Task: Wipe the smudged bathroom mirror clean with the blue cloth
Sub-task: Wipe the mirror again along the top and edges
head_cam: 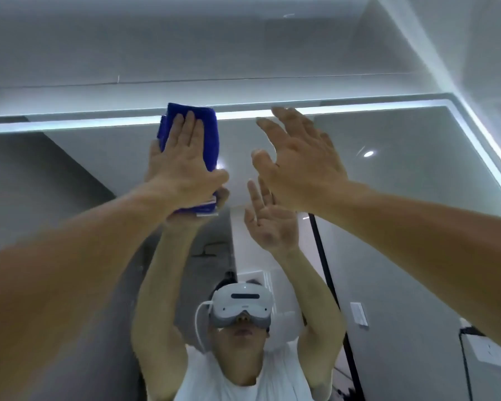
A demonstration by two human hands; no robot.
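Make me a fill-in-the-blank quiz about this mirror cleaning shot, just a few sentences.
The left hand presses the ___ cloth on the mirror.
The right hand holds ___.
The cloth sits near the mirror's ___ edge.
The reflected headset is ___.
Missing words: blue, nothing, top, white.

You have 2 hands raised: 1 left hand and 1 right hand. You have 1 blue cloth and 1 mirror in front of you. Count 1 lit strip running along the mirror's edge. In the glass you can count 1 white headset, 1 ceiling spot and 1 black pole. At lower right you have 2 wall plates, 1 of them with a cable.
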